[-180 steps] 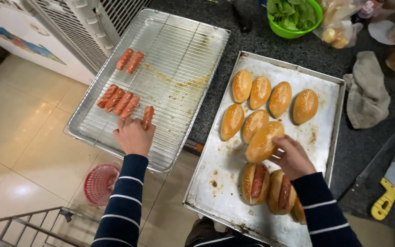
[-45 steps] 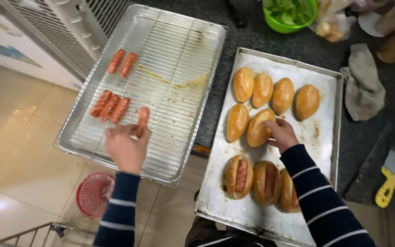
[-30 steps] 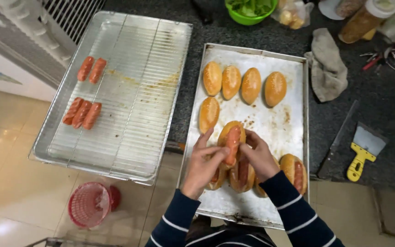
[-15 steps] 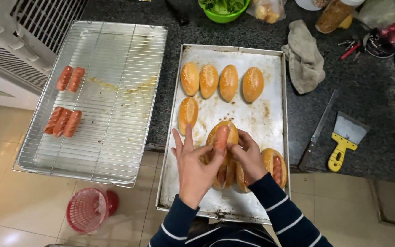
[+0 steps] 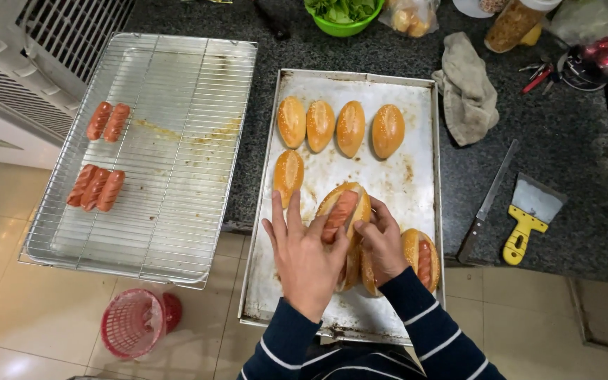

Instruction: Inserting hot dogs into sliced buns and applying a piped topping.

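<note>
My left hand (image 5: 305, 255) and my right hand (image 5: 383, 241) press from both sides on a split bun with a sausage in it (image 5: 341, 210), low on the metal baking tray (image 5: 416, 176). Both hands grip that bun. Filled buns lie beneath and beside my hands, one (image 5: 421, 250) showing at the right. Several plain buns (image 5: 336, 128) sit in a row at the tray's far end, and one more (image 5: 288, 174) lies just left of the held bun. Sausages rest in two groups (image 5: 97, 188) (image 5: 108, 121) on the wire rack tray (image 5: 177, 148) at the left.
On the dark stone counter (image 5: 564, 134) lie a grey cloth (image 5: 467, 90), a knife (image 5: 487, 201) and a yellow-handled scraper (image 5: 528, 217). A green bowl of leaves (image 5: 342, 13) and jars stand at the back. A red basket (image 5: 132, 322) sits on the tiled floor.
My left hand left the wire rack with a sausage and came over to the baking tray. Both hands now close on the bun with the sausage inside. The camera view shifted right.
</note>
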